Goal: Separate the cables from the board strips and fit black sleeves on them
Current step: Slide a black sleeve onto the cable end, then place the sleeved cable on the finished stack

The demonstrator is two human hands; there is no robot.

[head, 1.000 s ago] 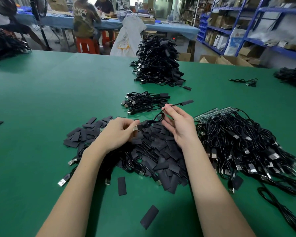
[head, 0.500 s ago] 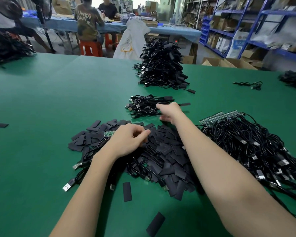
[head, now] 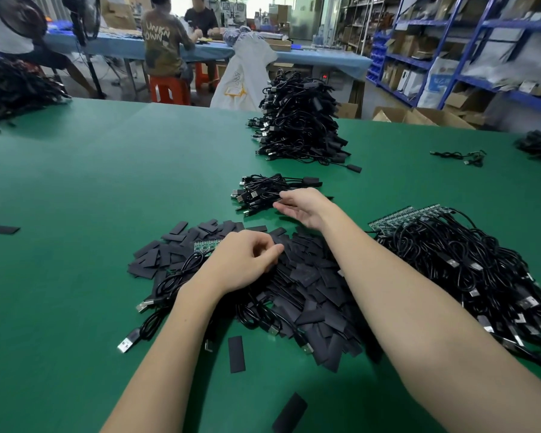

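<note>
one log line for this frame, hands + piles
right hand: open, at small finished cable bundle | left hand: curled over sleeve pile, contents unclear | unprocessed cables: right

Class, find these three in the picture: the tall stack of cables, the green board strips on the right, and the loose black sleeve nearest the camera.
tall stack of cables (head: 297,120): head view, middle of the stack.
green board strips (head: 403,215): head view, middle of the strips' exposed part.
loose black sleeve (head: 289,413): head view, centre of the flat piece.

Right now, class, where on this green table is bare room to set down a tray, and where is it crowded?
Bare: the wide stretch left of the sleeve pile, and the strip between the tall cable stack and the loose cable. Crowded: around the sleeves, the small cable bundle and the board-strip cables.
</note>
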